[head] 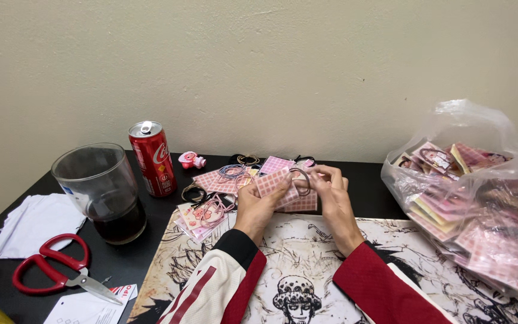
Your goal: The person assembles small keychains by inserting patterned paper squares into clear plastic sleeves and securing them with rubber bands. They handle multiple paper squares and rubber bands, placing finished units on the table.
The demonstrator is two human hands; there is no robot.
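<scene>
My left hand point(257, 205) holds a small pink checked card point(276, 182) upright between thumb and fingers. My right hand point(333, 196) pinches a thin hair tie loop point(300, 180) against the card's right edge. Both hands hover just above the far edge of a printed black-and-white mat point(307, 264). Behind and left of the hands lies a pile of pink checked cards point(220, 180) with several loose hair ties point(235, 171) on them.
A red drink can point(153, 159) and a clear cup of dark liquid point(104, 192) stand at the left. Red-handled scissors point(55, 270) and white tissue point(34, 222) lie near the table's left edge. A clear plastic bag of pink cards point(475, 204) sits at the right.
</scene>
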